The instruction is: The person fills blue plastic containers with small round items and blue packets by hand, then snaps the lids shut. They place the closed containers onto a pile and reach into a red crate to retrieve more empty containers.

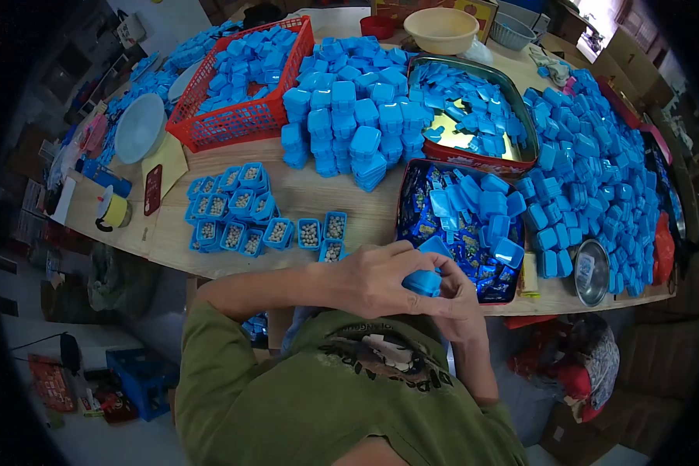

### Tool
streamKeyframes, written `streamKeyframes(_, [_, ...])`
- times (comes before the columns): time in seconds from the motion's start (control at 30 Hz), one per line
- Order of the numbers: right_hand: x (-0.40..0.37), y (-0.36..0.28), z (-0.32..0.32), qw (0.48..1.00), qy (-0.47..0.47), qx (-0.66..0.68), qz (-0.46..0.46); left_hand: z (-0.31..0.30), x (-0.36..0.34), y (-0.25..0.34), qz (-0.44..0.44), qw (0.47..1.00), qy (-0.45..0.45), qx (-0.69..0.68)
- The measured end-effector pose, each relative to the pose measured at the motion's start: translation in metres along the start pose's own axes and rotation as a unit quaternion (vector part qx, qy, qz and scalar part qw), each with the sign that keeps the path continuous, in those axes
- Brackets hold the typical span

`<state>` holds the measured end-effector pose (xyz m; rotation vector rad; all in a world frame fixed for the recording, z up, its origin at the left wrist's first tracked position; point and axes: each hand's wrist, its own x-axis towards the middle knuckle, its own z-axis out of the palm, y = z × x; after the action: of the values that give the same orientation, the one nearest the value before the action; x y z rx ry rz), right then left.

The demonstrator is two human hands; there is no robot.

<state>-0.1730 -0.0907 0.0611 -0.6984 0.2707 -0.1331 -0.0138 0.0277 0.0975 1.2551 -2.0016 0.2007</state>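
Small blue box [423, 282] is held at the near table edge [349, 203], just in front of the person's chest, between both hands. Only its near-right face shows, the rest is under fingers.

Handling, as a judgement:
- Light, thin moulded plastic. Stiff enough to pinch, but probably flexes or pops if squeezed on the broad faces.
- Smooth and glossy, so likely slippery. Best held on the short edges or corners, not flat on the lid.
- Lid looks closed, though the seam is hidden. If it holds pellets like the open filled boxes [245, 210] near-left, keep it level until it clicks.

Pose:
- Left hand [373, 281]: forearm comes in from the left along the table edge, knuckles up, fingers curled over the top-left of the box. Gripping it.
- Right hand [457, 301]: arm comes up from near-right, wrist bent inward, fingers wrapped on the right side and underside. Also gripping. The two hands touch round the box.

Around it:
- Square tin [401, 210] with sachets and loose blue lids, just beyond the hands.
- Stacked closed boxes [357, 116] at centre-far.
- Red basket [233, 124] far-left.
- Big blue pile [590, 155] on the right.
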Motion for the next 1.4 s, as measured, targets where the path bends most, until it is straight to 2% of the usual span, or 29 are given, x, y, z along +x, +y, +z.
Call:
streamKeyframes(0.17, [-0.008,0.007,0.004,0.999,0.007,0.011,-0.05,-0.007,0.003,0.004,0.032,0.998,-0.015,-0.05])
streamKeyframes(0.4, [0.001,0.013,-0.008,0.999,0.008,-0.016,-0.04,0.005,-0.008,-0.005,0.024,0.999,-0.015,-0.033])
streamKeyframes(0.5, [0.019,0.01,-0.006,0.993,0.099,-0.05,-0.047,0.003,-0.004,-0.028,-0.158,0.978,-0.07,-0.116])
streamKeyframes(0.53, [0.024,0.009,-0.001,0.993,0.097,-0.051,-0.051,-0.002,0.002,-0.038,-0.213,0.966,-0.039,-0.14])
streamKeyframes(0.57, [0.028,0.007,0.004,0.983,0.1,-0.104,-0.114,-0.006,0.01,-0.051,-0.265,0.95,-0.009,-0.165])
streamKeyframes(0.6, [0.03,0.004,0.007,0.966,0.104,-0.156,-0.176,-0.01,0.019,-0.068,-0.333,0.914,0.042,-0.227])
streamKeyframes(0.63, [0.029,0.001,0.008,0.957,0.101,-0.189,-0.193,-0.014,0.027,-0.089,-0.399,0.866,0.093,-0.287])
streamKeyframes(0.7, [0.028,-0.001,0.002,0.953,0.101,-0.209,-0.194,-0.032,0.04,-0.142,-0.439,0.88,0.088,-0.16])
streamKeyframes(0.8, [0.024,0.002,-0.003,0.948,0.104,-0.232,-0.189,-0.038,0.049,-0.207,-0.484,0.862,0.099,-0.114])
streamKeyframes(0.87, [0.021,0.0,-0.004,0.947,0.111,-0.236,-0.188,-0.038,0.052,-0.231,-0.537,0.841,0.049,-0.042])
streamKeyframes(0.9, [0.019,-0.001,-0.003,0.949,0.12,-0.232,-0.177,-0.04,0.055,-0.242,-0.536,0.842,0.047,-0.043])
streamKeyframes(0.97, [0.016,-0.001,-0.005,0.951,0.132,-0.227,-0.164,-0.04,0.056,-0.255,-0.567,0.823,-0.033,0.032])
streamKeyframes(1.0, [0.017,-0.001,-0.008,0.946,0.135,-0.239,-0.173,-0.039,0.058,-0.253,-0.568,0.822,-0.034,0.03])
streamKeyframes(1.07, [0.019,-0.003,-0.01,0.941,0.134,-0.253,-0.178,-0.041,0.063,-0.249,-0.529,0.835,-0.041,0.143])
streamKeyframes(1.1, [0.02,-0.003,-0.011,0.94,0.136,-0.253,-0.182,-0.039,0.061,-0.251,-0.533,0.833,-0.04,0.142])
streamKeyframes(1.17, [0.02,-0.002,-0.01,0.941,0.139,-0.253,-0.178,-0.035,0.057,-0.257,-0.483,0.849,-0.052,0.209])
streamKeyframes(1.3, [0.022,-0.002,-0.01,0.926,0.148,-0.294,-0.183,-0.036,0.055,-0.258,-0.498,0.836,-0.067,0.22])
streamKeyframes(1.37, [0.022,0.001,-0.014,0.919,0.147,-0.306,-0.199,-0.031,0.048,-0.255,-0.431,0.857,-0.011,0.283])
streamKeyframes(1.4, [0.023,0.003,-0.015,0.916,0.159,-0.307,-0.204,-0.031,0.045,-0.249,-0.437,0.854,-0.013,0.281])
